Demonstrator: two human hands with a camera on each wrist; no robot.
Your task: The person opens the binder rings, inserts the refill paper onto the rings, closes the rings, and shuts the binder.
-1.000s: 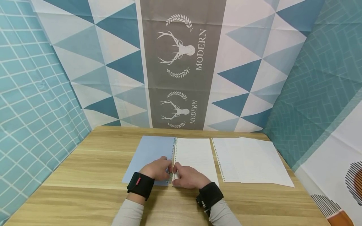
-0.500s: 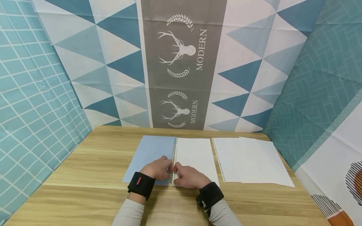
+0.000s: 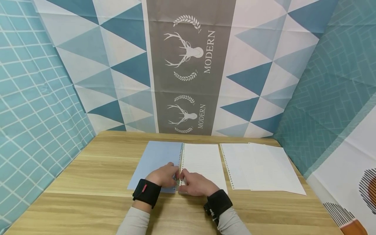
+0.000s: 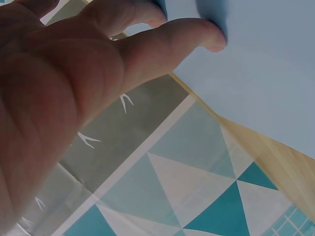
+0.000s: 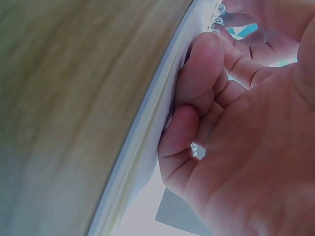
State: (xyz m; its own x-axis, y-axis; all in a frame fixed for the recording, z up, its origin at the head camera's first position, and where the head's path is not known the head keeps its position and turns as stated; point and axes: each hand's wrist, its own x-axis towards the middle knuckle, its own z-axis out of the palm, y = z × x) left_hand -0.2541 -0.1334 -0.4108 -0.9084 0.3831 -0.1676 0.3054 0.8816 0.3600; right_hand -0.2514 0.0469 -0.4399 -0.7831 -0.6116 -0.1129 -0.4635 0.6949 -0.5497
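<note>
A loose-leaf notebook lies spread on the table, its light blue cover (image 3: pixel 160 155) to the left and a stack of lined, punched paper (image 3: pixel 202 156) to the right. Small clear binder rings (image 5: pixel 219 14) run down the middle. My left hand (image 3: pixel 164 176) bends over the cover at the near end of the rings; two of its fingertips touch the blue cover (image 4: pixel 266 64) in the left wrist view. Facing it, my right hand (image 3: pixel 195 184) holds the ring edge of the pages with curled fingers, knuckles against the paper. The fingertips hide the lowest rings.
Right of the notebook lie loose punched sheets (image 3: pixel 235 166) and more overlapping paper (image 3: pixel 271 169). The wooden table (image 3: pixel 88 176) ends at a patterned cloth wall (image 3: pixel 126 98) behind, with cloth walls on both sides. Black straps (image 3: pixel 147 193) circle both wrists.
Almost nothing differs: the right thumb has shifted very slightly to the left at the ring edge. The left hand, notebook and loose sheets stay in place.
</note>
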